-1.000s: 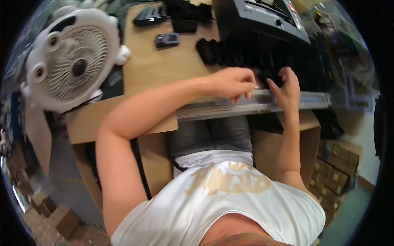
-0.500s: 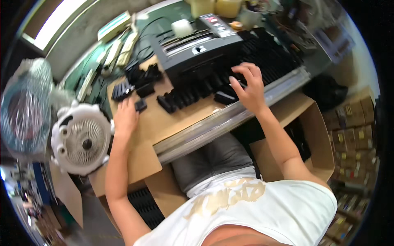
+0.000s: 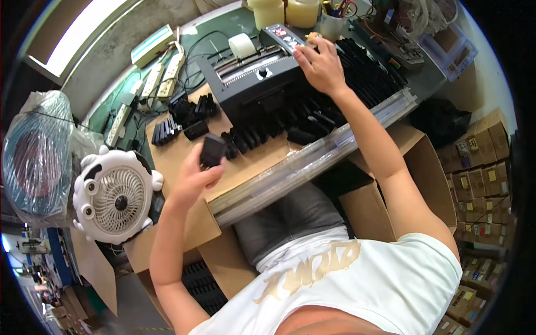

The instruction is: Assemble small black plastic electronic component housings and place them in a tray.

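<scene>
My left hand [image 3: 192, 181] is closed round a small black block-shaped plastic case [image 3: 213, 151], raised above the cardboard-covered bench. A dark grey tabletop machine [image 3: 240, 92] stands in the middle, with a control panel [image 3: 282, 37] at its top right. Over the panel's right end reaches my right hand [image 3: 324, 70], fingers apart and holding nothing that shows; its fingertips are at or just above the panel edge. A small orange figure [image 3: 314, 36] sits right by those fingertips. Black plastic parts [image 3: 251, 137] line the machine's front, and several more lie in a group [image 3: 166, 129] at its left.
Rows of black parts [image 3: 368, 72] fill the bench's right side. A white fan [image 3: 117, 195] stands at the left, near power strips [image 3: 170, 75]. Along the front edge runs a clear plastic-wrapped rail [image 3: 312, 153]. Open cardboard boxes [image 3: 419, 184] flank my legs.
My left hand has picked up the black case from the bench and brought it nearer to me. From over the black parts, my right hand has moved up and away to the machine's panel.
</scene>
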Tool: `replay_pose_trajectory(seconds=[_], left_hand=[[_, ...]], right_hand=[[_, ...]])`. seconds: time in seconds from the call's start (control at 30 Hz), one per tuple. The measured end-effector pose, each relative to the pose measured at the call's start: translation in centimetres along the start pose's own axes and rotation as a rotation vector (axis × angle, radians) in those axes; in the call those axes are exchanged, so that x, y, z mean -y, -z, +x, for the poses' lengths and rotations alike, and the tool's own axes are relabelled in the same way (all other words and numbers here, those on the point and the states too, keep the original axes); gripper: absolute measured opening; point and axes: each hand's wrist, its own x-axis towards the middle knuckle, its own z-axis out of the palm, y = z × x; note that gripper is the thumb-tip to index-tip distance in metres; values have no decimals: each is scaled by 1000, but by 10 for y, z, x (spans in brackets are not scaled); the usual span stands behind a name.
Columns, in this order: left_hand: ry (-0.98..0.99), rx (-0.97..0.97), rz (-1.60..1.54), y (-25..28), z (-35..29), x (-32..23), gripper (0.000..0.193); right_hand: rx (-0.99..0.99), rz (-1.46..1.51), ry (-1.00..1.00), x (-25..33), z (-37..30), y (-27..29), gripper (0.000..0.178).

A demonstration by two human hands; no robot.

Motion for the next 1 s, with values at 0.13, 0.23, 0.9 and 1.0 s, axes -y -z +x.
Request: replay_pose_trajectory(seconds=[0.13,0.23,0.9,1.0], left_hand=[[-64,178,-483,-49,25,12,29],[68,245,-705,-73,45,18,28],[132,384,-637,-72,60,44,29],[146,431,-659,-69,64,46,34]], right_hand=[[-162,72,-3,16,-28,11,32],[-50,494,-360,34,-53,14,32],[304,1492,-645,132,-111,39,10],[306,1360,-543,141,-121,34,10]])
